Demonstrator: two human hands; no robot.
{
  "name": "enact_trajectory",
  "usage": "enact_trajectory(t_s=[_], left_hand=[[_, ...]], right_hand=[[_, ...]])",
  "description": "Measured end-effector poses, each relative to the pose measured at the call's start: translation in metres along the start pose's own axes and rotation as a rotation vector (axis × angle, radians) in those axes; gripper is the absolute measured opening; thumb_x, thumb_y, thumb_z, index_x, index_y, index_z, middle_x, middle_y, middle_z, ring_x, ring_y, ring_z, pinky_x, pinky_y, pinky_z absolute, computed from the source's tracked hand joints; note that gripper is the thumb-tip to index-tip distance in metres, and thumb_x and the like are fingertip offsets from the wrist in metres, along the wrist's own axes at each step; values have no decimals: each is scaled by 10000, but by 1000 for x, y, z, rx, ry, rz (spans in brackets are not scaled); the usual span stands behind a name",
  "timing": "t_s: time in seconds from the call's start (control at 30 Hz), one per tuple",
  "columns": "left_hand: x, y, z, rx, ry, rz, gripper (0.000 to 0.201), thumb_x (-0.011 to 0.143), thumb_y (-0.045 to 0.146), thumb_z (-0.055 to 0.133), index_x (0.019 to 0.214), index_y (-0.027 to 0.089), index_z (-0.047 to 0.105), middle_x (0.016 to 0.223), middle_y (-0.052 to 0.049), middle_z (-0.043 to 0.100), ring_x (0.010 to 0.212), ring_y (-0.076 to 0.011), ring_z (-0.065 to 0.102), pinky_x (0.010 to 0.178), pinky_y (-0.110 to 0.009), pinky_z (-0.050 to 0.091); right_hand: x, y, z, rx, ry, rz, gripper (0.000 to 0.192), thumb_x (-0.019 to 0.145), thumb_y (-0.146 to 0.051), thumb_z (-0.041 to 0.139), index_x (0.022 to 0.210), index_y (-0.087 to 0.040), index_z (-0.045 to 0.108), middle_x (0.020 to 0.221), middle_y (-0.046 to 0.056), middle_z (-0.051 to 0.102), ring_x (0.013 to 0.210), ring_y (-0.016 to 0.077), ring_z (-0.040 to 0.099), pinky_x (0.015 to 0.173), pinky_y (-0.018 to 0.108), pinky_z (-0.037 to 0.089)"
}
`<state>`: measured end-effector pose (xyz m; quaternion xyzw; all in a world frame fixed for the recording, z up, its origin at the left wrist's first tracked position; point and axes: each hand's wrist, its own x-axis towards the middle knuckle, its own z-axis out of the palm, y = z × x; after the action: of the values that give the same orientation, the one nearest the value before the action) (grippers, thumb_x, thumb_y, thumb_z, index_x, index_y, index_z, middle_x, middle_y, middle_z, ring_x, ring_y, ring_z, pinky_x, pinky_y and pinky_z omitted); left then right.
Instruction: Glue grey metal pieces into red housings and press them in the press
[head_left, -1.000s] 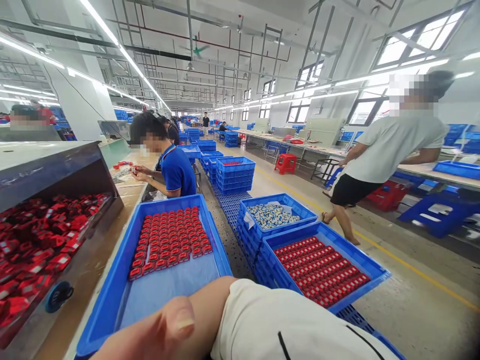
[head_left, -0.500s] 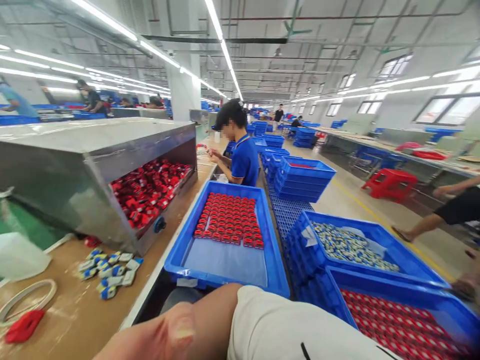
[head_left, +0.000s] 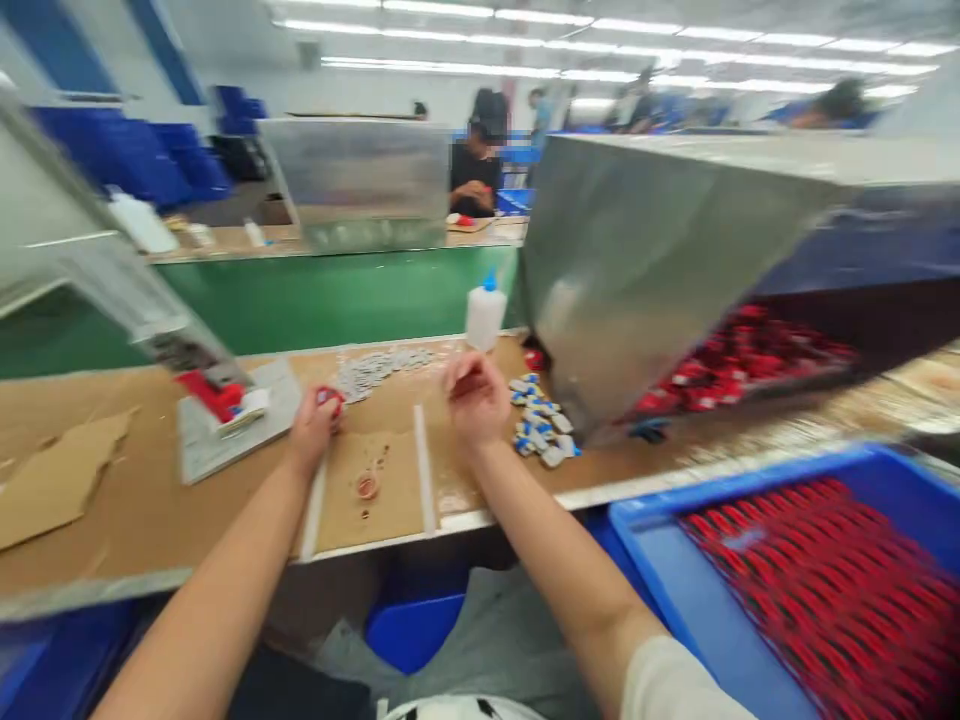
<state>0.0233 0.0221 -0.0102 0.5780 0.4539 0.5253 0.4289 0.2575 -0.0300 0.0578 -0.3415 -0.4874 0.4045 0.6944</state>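
1. Holding a small red part (head_left: 331, 398), the left hand (head_left: 310, 425) has its fingers closed round it over the brown bench (head_left: 154, 520), just beside the grey pieces (head_left: 382, 370);
2. The right hand (head_left: 478, 400) is loosely curled near the blue-and-white pieces (head_left: 541, 425) — I cannot tell whether it holds anything;
3. The part looks light, stiff and perhaps slippery; its sides seem the best grip — pinched gently.

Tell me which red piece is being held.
The red piece in the left hand; those in the metal bin and blue tray lie untouched by the hands.
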Motion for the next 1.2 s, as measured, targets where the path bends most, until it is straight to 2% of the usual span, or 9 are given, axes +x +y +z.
enact_trajectory(t_s=[0.1, 0.23, 0.43, 0.67, 0.73, 0.87, 0.93, 1.07, 1.2], left_hand=[[-10, -8, -34, -127, -17, -58, 287, 882, 406, 692, 1029, 212, 541, 723, 72, 486, 508, -62, 360, 459, -166, 292], [-5, -9, -27, -211, -49, -71, 375, 823, 428, 738, 1039, 225, 509, 862, 45, 552, 524, -44, 332, 473, -169, 260], [-8, -1, -25, -274, 0, -57, 423, 763, 279, 755, 1085, 239, 484, 1022, 20, 600, 578, -44, 447, 504, -183, 354], [-12, 11, -12, -198, -232, -60, 538, 848, 316, 820, 1274, 239, 502, 1291, -94, 656, 1075, -217, 707, 836, -314, 574], [-15, 12, -9, -169, -269, -17, 527, 847, 320, 843, 1267, 230, 538, 1400, -121, 643, 1165, -227, 676, 949, -348, 553], [-20, 5, -12, -132, -259, 32, 550, 768, 311, 919, 1216, 206, 618, 1420, -114, 640, 1188, -221, 654, 1002, -336, 528], [-21, 2, -16, -139, -273, 5, 580, 747, 298, 935, 1223, 202, 619, 1334, -100, 672, 1104, -208, 693, 969, -332, 548], [-22, -2, -20, -194, -320, -65, 582, 765, 269, 926, 1224, 203, 575, 1343, -119, 677, 1112, -225, 729, 997, -379, 570], [-23, -6, -17, -158, -306, -58, 580, 753, 275, 929, 1191, 208, 555, 1363, -125, 667, 1096, -214, 730, 967, -368, 581]], right_hand=[[28, 47, -1, -70, 201, 77, 454, 937, -658, 300, 734, -258, 371, 659, -3, 409, 567, 164, 399, 532, 276, 325], [24, 76, -7, -36, 133, 163, 421, 951, -571, 435, 715, -228, 499, 649, -12, 478, 565, 136, 432, 527, 254, 310], [15, 77, -13, -537, -47, -17, 296, 974, -469, 559, 851, -211, 636, 794, 7, 637, 760, 174, 550, 726, 294, 409], [23, 70, -34, -573, 205, -185, 270, 983, -419, 506, 1028, -198, 654, 968, 61, 628, 848, 200, 568, 783, 320, 444], [16, 66, -37, -576, 56, -193, 286, 992, -445, 486, 867, -210, 591, 813, 23, 569, 761, 185, 528, 721, 304, 410], [-8, 55, -22, -702, -722, -205, 480, 1028, -502, 463, 647, -212, 421, 615, -26, 440, 618, 139, 418, 634, 287, 283], [-19, 50, -7, -790, -950, -181, 497, 1032, -511, 494, 651, -195, 461, 619, -21, 491, 609, 127, 409, 626, 288, 240], [-31, 47, 19, -941, -1085, -158, 466, 1035, -507, 532, 704, -182, 574, 710, 20, 636, 641, 134, 464, 628, 297, 216], [-33, 54, 26, -1027, -994, -117, 474, 1045, -528, 528, 718, -190, 592, 739, 36, 669, 677, 157, 524, 631, 307, 222]])
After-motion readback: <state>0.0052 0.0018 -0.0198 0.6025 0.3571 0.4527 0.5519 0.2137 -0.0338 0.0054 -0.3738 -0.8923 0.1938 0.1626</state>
